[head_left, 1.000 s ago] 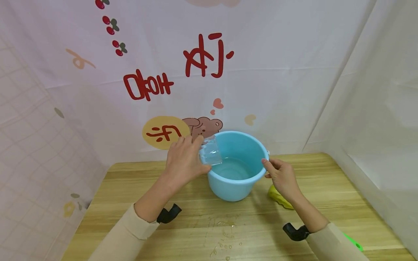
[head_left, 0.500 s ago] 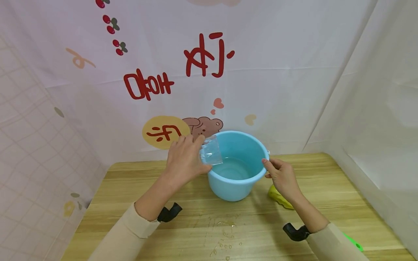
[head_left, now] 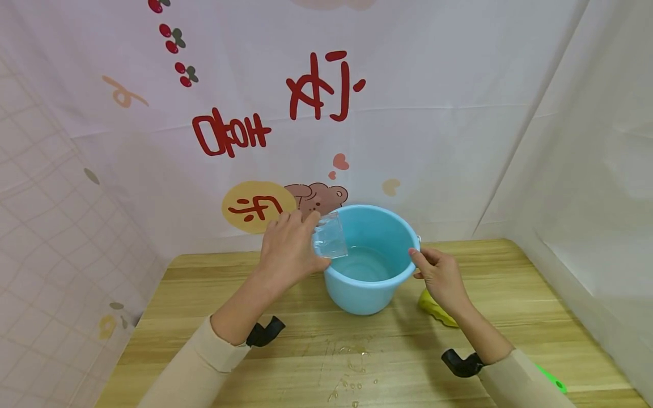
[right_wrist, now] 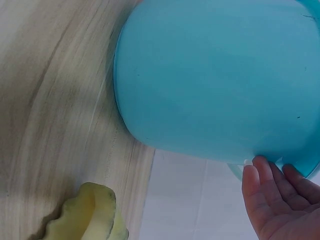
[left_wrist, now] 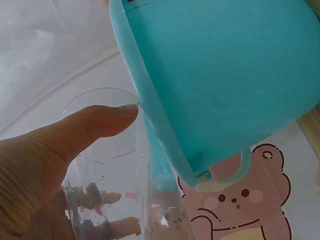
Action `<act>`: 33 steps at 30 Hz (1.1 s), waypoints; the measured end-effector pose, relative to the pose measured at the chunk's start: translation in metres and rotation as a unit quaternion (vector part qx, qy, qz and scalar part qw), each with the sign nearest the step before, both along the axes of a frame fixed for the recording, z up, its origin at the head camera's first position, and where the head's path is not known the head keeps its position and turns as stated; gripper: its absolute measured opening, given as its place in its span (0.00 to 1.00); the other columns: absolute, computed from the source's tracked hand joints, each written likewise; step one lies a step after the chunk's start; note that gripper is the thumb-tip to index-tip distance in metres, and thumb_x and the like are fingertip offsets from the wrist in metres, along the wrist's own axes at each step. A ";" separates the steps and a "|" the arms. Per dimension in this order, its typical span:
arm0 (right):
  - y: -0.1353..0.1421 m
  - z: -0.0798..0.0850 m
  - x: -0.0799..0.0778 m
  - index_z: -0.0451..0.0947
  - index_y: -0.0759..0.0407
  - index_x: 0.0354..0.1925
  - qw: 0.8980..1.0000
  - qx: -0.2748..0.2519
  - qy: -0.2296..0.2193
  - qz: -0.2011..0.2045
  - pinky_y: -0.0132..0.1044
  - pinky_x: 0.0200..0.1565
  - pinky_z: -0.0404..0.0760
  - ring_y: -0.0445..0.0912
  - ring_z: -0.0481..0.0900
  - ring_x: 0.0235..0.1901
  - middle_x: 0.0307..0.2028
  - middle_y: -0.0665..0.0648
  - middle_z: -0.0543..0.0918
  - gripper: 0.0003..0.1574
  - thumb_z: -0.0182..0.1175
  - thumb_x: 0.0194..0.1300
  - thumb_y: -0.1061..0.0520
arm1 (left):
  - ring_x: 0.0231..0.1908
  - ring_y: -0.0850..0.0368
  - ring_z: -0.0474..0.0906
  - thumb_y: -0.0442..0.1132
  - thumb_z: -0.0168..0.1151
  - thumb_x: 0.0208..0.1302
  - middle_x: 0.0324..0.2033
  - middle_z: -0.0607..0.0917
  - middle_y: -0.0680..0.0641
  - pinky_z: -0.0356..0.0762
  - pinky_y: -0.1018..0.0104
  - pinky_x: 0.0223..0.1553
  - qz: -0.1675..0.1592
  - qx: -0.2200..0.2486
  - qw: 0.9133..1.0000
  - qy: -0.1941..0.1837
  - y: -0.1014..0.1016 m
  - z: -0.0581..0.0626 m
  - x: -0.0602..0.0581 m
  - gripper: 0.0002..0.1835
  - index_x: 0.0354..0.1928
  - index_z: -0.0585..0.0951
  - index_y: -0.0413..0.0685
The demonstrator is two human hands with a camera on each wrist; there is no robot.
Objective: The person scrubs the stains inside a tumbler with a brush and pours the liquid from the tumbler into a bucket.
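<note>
My left hand (head_left: 288, 249) holds a clear cup (head_left: 330, 238) tipped on its side, its mouth over the left rim of a light blue bucket (head_left: 361, 297). In the left wrist view the thumb lies along the near side of the cup (left_wrist: 117, 150), with fingers showing through the clear wall. Shallow water (head_left: 363, 264) covers the bucket's bottom. On the other side, my right hand (head_left: 444, 280) grips the bucket's right rim, thumb on top and fingers against the outer wall. The right wrist view shows those fingertips by the handle's end, under the rim.
A yellow wavy-edged sponge-like piece (head_left: 436, 309) lies below the right hand. Partly hidden by the right sleeve is a green handle (head_left: 552, 378). Water drops (head_left: 354, 384) dot the wooden table (head_left: 214, 294) in front of the bucket. A printed white curtain (head_left: 433, 113) hangs close behind it.
</note>
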State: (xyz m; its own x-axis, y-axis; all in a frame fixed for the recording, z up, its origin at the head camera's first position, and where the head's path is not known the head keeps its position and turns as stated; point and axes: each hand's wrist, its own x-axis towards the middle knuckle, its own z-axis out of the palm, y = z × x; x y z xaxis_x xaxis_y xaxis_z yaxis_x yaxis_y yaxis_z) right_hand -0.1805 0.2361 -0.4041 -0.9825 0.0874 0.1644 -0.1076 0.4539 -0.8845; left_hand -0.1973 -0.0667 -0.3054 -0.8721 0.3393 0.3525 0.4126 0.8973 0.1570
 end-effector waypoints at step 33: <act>0.000 0.000 -0.001 0.78 0.65 0.53 1.000 0.001 0.002 0.001 0.43 0.38 0.82 0.47 0.82 0.32 0.43 0.64 0.83 0.35 0.53 0.66 0.36 | 0.37 0.49 0.67 0.57 0.77 0.35 0.37 0.76 0.45 0.70 0.56 0.36 0.001 -0.008 1.000 -0.003 0.002 0.003 -0.001 0.45 0.58 0.73 0.49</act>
